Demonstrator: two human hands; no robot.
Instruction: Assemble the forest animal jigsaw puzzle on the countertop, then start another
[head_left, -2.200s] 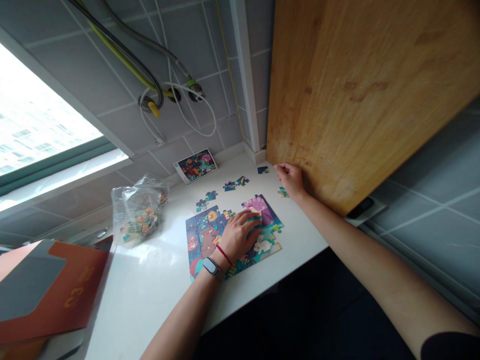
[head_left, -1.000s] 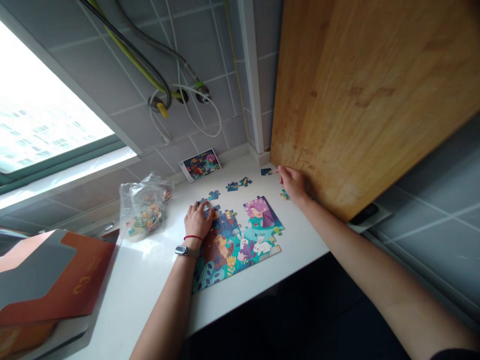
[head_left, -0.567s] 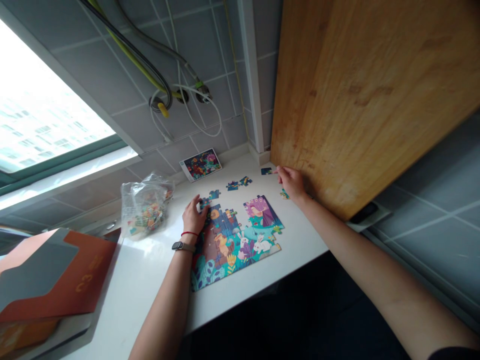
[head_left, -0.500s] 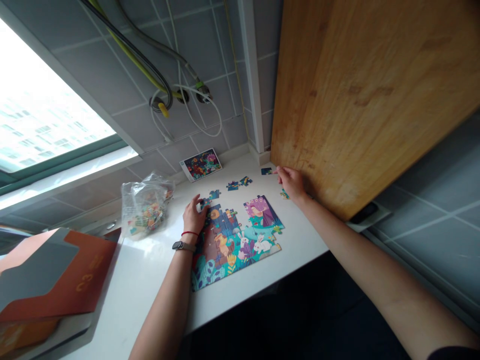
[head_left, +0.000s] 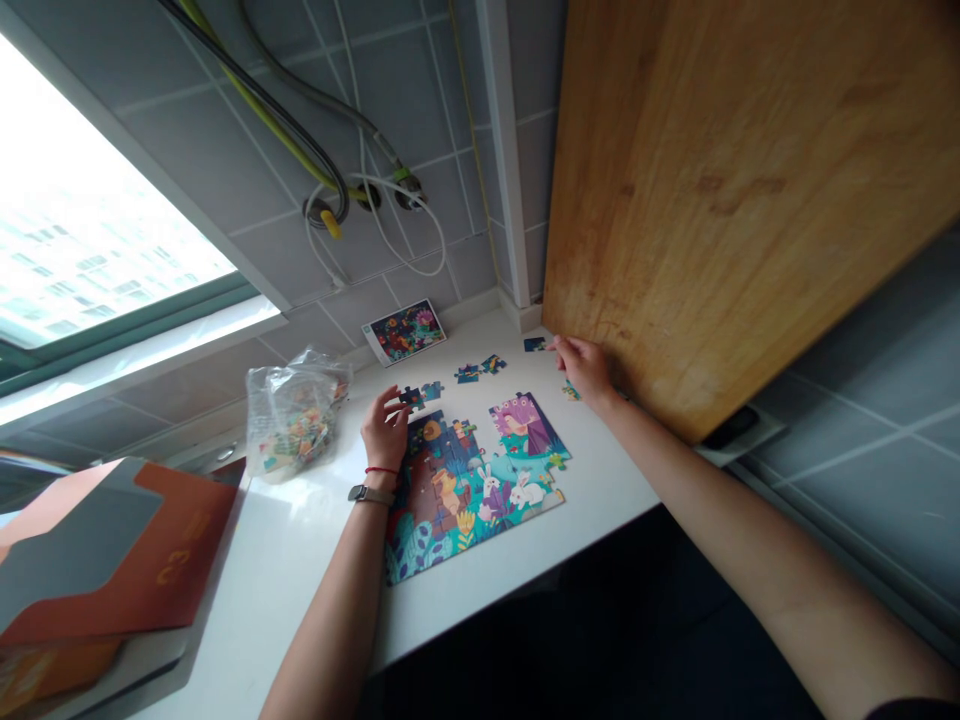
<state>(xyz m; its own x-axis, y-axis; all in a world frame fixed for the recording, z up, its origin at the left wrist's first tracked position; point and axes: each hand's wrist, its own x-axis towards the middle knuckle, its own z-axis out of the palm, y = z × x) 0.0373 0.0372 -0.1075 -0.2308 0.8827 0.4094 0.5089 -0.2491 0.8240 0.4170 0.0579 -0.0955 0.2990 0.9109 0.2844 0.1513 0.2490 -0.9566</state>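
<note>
Hands in the head view: two, both bare, a left hand (head_left: 385,430) and a right hand (head_left: 587,368).
Left grip: fingers curved beside a loose piece (head_left: 410,398); cannot tell whether they pinch it.
Right grip: fingers bent, fingertips just beside a dark piece (head_left: 535,344); cannot tell whether anything is held.
Puzzle: one part-joined puzzle (head_left: 450,495), flat between the forearms, notched by a gap along its far side.
Pieces outside it: six visible; two by the left hand, two mid-counter (head_left: 468,374), the dark one, one partly behind the right hand (head_left: 571,391).
Bag: one clear bag (head_left: 296,415), its pieces too jumbled to count.
Card: one picture card (head_left: 406,332), near the wall.
Counter: one white counter (head_left: 285,580), glossy.
Room: grey tiles (head_left: 255,130), one window (head_left: 105,210) leftward, one wooden board (head_left: 720,200) rightward.
</note>
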